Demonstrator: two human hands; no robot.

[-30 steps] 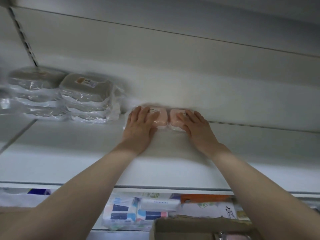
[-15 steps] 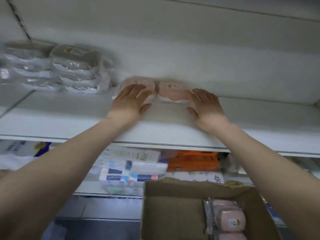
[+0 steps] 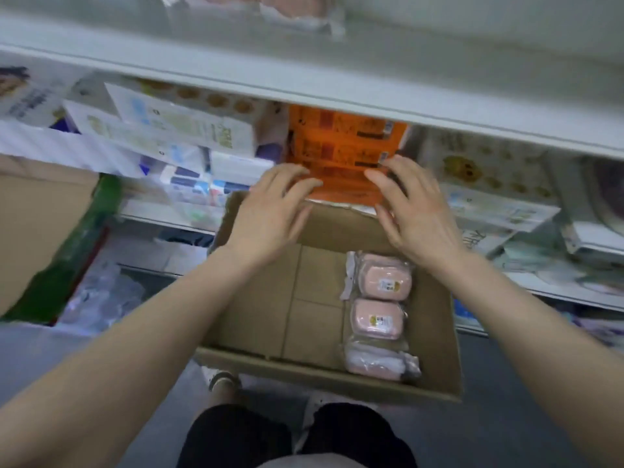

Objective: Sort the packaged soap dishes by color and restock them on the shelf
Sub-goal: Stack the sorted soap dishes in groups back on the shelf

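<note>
I see my left hand [image 3: 270, 211] and right hand [image 3: 413, 211] held side by side, a gap between them, over the far edge of the cardboard box [image 3: 435, 332], fingers loosely spread and holding nothing. Three pink packaged soap dishes [image 3: 380, 312] lie in a row along the box's right wall, each in clear wrap, the nearest one by the front right corner. Two more pink packs [image 3: 293, 11] sit on the upper shelf [image 3: 337, 86], blurred at the top edge. Orange packets [image 3: 341, 153] stand on the shelf below, just beyond my fingertips.
</note>
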